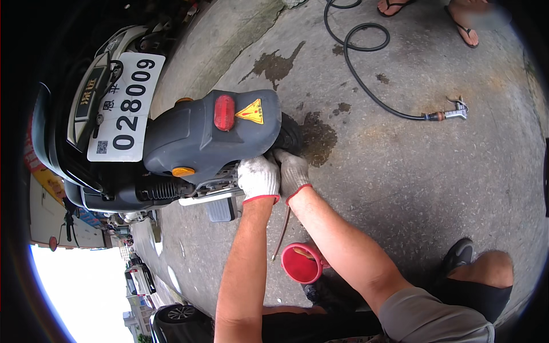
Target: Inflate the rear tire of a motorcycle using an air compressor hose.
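My left hand (258,176), in a white knit work glove with a red cuff, reaches to the rear wheel of a grey electric scooter. Beside it my right hand (294,172), gloved alike, has its fingers at the rear tyre (288,135). Both hands' fingertips are hidden by the rear mudguard (244,133) and the wheel, so what they grip cannot be seen. Below the gloves a thin brown hose (281,236) with a metal end hangs down or lies on the ground. A pink plastic mug (318,253) stands near my right forearm with something brownish inside.
On the concrete ground (407,180) lies a black air hose (364,88) ending in a metal trigger blow gun (455,109). Dark wet patches (317,139) spread near the tyre. A person's sandalled feet (467,34) stand beyond. The scooter's number plate (128,107) juts out.
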`<state>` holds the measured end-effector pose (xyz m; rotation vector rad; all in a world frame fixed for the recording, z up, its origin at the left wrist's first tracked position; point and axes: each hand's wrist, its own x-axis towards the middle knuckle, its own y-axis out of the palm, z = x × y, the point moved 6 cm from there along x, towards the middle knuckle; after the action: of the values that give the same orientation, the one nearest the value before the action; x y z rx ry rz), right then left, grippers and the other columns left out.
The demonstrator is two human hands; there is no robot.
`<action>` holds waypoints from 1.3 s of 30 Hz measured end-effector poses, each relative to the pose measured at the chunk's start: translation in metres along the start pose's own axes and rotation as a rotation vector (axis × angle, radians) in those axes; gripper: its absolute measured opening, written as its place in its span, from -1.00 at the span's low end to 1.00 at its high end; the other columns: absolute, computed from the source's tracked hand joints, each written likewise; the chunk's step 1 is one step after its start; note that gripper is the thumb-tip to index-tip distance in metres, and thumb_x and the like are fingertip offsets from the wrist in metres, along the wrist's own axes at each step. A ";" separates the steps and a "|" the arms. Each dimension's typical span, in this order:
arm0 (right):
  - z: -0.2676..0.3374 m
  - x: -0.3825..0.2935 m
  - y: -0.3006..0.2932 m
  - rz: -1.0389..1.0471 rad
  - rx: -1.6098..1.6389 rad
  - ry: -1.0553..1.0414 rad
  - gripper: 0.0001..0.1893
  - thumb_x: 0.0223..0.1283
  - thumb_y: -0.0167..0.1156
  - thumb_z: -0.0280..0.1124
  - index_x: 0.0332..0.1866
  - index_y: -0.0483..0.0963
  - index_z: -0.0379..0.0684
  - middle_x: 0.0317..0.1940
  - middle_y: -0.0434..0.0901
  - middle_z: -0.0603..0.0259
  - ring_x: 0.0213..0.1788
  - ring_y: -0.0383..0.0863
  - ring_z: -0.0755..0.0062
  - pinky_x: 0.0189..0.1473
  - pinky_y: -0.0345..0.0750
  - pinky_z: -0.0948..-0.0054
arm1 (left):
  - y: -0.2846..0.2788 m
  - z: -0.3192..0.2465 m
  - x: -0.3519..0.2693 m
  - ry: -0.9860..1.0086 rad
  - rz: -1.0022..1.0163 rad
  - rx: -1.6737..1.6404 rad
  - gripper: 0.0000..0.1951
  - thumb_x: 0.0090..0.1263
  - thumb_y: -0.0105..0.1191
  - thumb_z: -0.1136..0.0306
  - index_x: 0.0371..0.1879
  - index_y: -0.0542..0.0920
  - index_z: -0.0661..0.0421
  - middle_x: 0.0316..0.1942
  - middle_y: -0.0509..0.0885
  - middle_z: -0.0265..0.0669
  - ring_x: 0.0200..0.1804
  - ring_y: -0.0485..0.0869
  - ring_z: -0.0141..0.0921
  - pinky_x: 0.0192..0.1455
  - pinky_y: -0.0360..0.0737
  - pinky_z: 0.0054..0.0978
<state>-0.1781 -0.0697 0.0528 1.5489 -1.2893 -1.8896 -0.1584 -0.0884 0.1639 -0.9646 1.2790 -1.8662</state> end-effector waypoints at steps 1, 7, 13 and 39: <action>0.002 0.000 0.001 0.006 -0.010 -0.026 -0.78 0.05 0.22 -0.62 -0.14 0.59 -0.32 -0.21 0.67 0.13 -0.22 0.65 0.33 -0.12 0.60 0.35 | 0.000 0.000 0.000 0.002 0.003 -0.012 -0.67 0.35 0.04 0.12 -0.37 0.69 0.16 -0.31 0.70 0.03 -0.20 0.69 0.00 -0.12 0.61 -0.13; 0.011 -0.009 0.005 0.055 -0.086 -0.077 -0.68 0.07 0.20 -0.68 -0.01 0.54 -0.33 -0.11 0.65 0.05 -0.12 0.67 0.19 0.01 0.60 0.28 | -0.004 0.001 -0.001 -0.059 0.049 -0.025 -0.70 0.35 0.03 0.16 -0.28 0.67 0.17 -0.24 0.70 0.04 -0.16 0.67 0.01 -0.10 0.61 -0.12; 0.011 -0.011 0.008 0.099 -0.125 -0.122 -0.72 0.08 0.22 -0.60 -0.05 0.58 -0.31 -0.12 0.67 0.15 -0.11 0.64 0.36 -0.02 0.57 0.41 | 0.001 0.003 -0.002 0.145 0.041 0.031 -0.74 0.36 -0.01 0.24 -0.27 0.67 0.17 -0.23 0.69 0.05 -0.14 0.67 0.00 -0.07 0.59 -0.12; -0.001 -0.016 -0.005 0.075 -0.208 -0.210 -0.80 0.25 0.15 -0.57 -0.06 0.60 -0.34 -0.13 0.68 0.18 -0.11 0.63 0.43 0.03 0.55 0.44 | -0.012 0.000 -0.001 -0.090 0.058 -0.048 -0.64 0.35 0.05 0.06 -0.21 0.68 0.15 -0.22 0.70 0.04 -0.16 0.68 0.00 -0.08 0.61 -0.11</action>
<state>-0.1704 -0.0555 0.0573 1.2096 -1.1717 -2.1074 -0.1588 -0.0839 0.1750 -1.0141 1.2894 -1.7357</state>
